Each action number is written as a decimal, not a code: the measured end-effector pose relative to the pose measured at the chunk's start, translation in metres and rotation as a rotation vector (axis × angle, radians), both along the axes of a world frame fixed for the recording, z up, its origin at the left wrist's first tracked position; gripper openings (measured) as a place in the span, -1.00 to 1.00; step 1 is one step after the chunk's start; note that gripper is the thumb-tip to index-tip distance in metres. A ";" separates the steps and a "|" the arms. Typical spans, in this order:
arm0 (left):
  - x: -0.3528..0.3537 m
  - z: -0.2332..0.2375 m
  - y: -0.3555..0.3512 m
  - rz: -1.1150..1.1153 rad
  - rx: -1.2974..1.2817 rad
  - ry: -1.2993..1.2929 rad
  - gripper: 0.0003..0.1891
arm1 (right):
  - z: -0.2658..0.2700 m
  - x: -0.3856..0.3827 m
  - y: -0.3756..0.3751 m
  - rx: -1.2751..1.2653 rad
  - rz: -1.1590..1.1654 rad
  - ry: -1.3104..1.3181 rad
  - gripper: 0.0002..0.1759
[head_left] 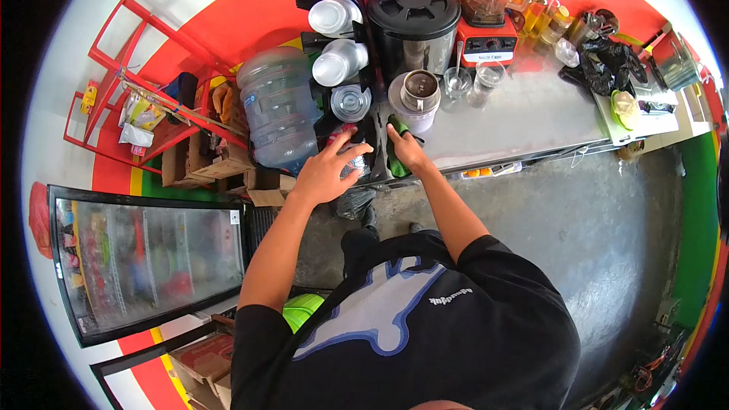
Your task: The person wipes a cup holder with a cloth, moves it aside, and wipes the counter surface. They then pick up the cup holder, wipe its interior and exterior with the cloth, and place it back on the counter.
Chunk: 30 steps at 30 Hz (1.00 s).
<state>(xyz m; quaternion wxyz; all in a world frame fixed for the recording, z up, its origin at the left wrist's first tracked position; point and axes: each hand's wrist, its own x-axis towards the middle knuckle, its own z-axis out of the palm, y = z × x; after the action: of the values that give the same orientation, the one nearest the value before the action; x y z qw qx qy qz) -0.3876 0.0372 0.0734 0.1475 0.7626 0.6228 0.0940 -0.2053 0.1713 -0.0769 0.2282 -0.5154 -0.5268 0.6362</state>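
Observation:
My left hand [328, 173] is open, its fingers spread over the edge of the black cup rack. Under its fingertips lie a small red item [342, 134] and some clear plastic [357, 167]. At the counter's left end, my right hand [407, 150] is closed on a green cloth [396, 161], which lies along the edge; the fingers hide part of it. Just beyond that hand stands a metal cup of dark liquid [421, 89], set on a white container [418, 120]. Stacked clear plastic cups [340, 62] rest in the rack beyond my left hand.
A large water jug [279, 110] stands left of the rack. Behind the metal cup is a big black-lidded container [414, 11]. Two glasses [457, 83] and a red blender [487, 45] stand farther right on the steel counter [524, 118]. A glass-door fridge [152, 262] is at lower left.

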 end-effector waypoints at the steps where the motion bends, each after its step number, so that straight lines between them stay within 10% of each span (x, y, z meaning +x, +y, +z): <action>1: 0.001 -0.002 -0.002 0.006 0.029 -0.035 -0.45 | 0.010 0.000 -0.009 -0.009 -0.008 0.006 -0.09; 5: 0.011 -0.020 -0.004 0.019 0.193 -0.122 -0.46 | -0.002 -0.006 -0.047 -0.026 0.123 0.244 0.20; 11: 0.022 -0.041 -0.010 0.060 0.347 -0.093 -0.29 | 0.031 -0.003 -0.072 -0.248 0.106 0.800 0.13; 19: 0.024 -0.053 0.007 0.410 0.653 -0.221 0.18 | 0.070 -0.031 -0.060 -0.214 -0.458 0.286 -0.21; 22: 0.020 -0.056 0.013 0.490 0.476 -0.424 0.25 | 0.064 -0.045 -0.059 0.283 -0.498 0.334 -0.46; 27: 0.020 -0.054 0.015 0.506 0.401 -0.397 0.24 | 0.094 -0.021 -0.079 -0.014 -0.035 0.139 -0.40; 30: 0.020 -0.060 0.012 0.495 0.481 -0.564 0.25 | 0.098 -0.018 -0.094 0.451 -0.059 0.241 -0.28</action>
<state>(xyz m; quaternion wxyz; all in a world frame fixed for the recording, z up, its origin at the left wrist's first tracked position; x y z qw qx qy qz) -0.3676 0.0492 0.0135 0.1029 0.5479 0.6824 0.4729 -0.2230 0.0774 0.0216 0.4169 -0.3870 -0.6091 0.5526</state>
